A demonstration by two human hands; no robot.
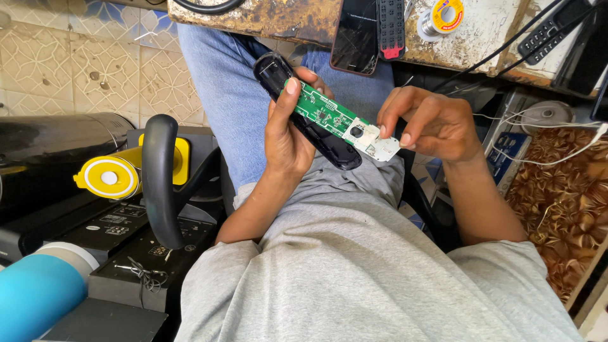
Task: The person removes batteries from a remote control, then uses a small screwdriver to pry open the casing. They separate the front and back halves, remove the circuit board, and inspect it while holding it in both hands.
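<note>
My left hand (286,136) grips a long black remote-control shell (273,69), thumb pressing on a green circuit board (324,114) that lies along it. My right hand (430,123) pinches the board's white end (373,140) between thumb and fingers. Both hands hover over my lap, above a grey shirt and blue jeans.
A worn workbench edge (272,19) at the top carries a dark phone (356,35), a black remote (391,25), a solder spool (443,16) and another remote (548,31). At the left stand a black appliance with a curved handle (158,177), a yellow knob (107,177) and a blue cylinder (35,294).
</note>
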